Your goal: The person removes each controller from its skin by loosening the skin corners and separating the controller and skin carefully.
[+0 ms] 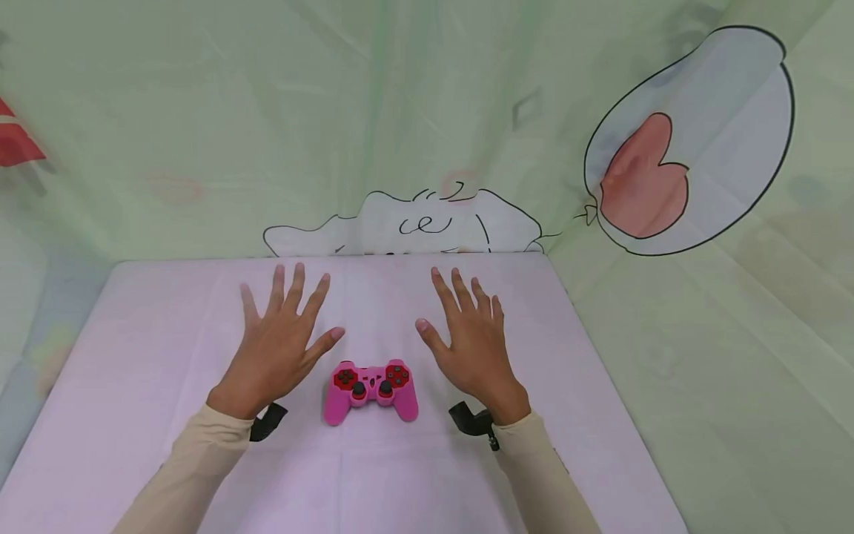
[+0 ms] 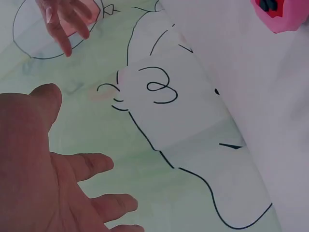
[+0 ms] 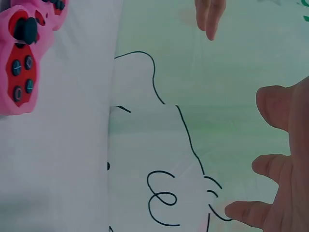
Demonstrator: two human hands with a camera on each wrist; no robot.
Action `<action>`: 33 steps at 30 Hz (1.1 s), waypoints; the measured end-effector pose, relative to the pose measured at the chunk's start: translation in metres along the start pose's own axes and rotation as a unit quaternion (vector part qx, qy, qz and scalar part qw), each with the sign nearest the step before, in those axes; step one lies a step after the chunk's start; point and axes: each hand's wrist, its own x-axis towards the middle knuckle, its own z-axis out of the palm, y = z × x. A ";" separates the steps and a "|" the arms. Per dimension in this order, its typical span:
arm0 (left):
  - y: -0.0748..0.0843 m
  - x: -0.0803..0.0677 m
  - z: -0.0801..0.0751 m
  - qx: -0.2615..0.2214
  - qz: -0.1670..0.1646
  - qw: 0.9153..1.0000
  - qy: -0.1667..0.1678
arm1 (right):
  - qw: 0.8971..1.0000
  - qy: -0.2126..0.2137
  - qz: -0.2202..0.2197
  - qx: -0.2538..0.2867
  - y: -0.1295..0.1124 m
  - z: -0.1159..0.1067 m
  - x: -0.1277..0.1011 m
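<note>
A pink game controller [image 1: 371,377] with red button faces and two black thumbsticks lies on the pale table, between the wrists in the head view. My left hand [image 1: 280,345] is held to the left of it, fingers spread and straight, holding nothing. On the other side my right hand [image 1: 472,345] is spread too, its thumb toward the controller, with nothing in it. Neither hand touches the controller. In the left wrist view only a corner of the controller [image 2: 277,12] shows; the right wrist view has more of the controller [image 3: 21,63] at its left edge.
The pale pinkish table [image 1: 373,482] ends at a green cloth backdrop [image 1: 267,111] with a line drawing of a white animal [image 1: 434,226] and a balloon [image 1: 727,133] with a red shape. A small black device [image 1: 472,420] is worn at the right wrist, another black device [image 1: 268,423] at the left.
</note>
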 end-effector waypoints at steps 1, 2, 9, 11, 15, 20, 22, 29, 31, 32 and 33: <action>-0.001 -0.001 0.002 -0.004 -0.003 1.000 -0.004 | 1.000 0.000 -0.001 0.002 0.000 0.002 -0.001; -0.001 -0.002 0.004 -0.007 -0.006 1.000 -0.008 | 1.000 0.001 -0.001 0.005 0.001 0.005 -0.001; -0.005 -0.009 0.023 -0.031 -0.019 0.999 -0.014 | 0.999 -0.007 0.005 0.031 0.002 0.023 -0.005; -0.007 -0.011 0.030 -0.036 -0.020 0.999 -0.008 | 0.999 -0.009 0.007 0.044 0.003 0.029 -0.006; -0.010 -0.016 0.044 -0.043 -0.023 0.999 0.005 | 0.998 -0.007 0.007 0.064 0.005 0.041 -0.009; -0.013 -0.021 0.056 -0.051 -0.031 0.998 0.009 | 0.997 -0.004 0.013 0.074 0.006 0.054 -0.013; -0.013 -0.023 0.061 -0.054 -0.034 0.998 0.009 | 0.997 -0.005 0.015 0.076 0.007 0.058 -0.014; -0.015 -0.031 0.074 -0.066 -0.039 0.997 0.012 | 0.996 -0.016 0.024 0.088 0.006 0.067 -0.017; -0.016 -0.033 0.078 -0.074 -0.040 0.996 0.014 | 0.995 -0.019 0.029 0.093 0.005 0.071 -0.019; -0.016 -0.034 0.081 -0.078 -0.039 0.996 0.017 | 0.995 -0.022 0.033 0.096 0.006 0.073 -0.019; -0.017 -0.035 0.083 -0.081 -0.039 0.996 0.020 | 0.994 -0.024 0.036 0.099 0.006 0.075 -0.020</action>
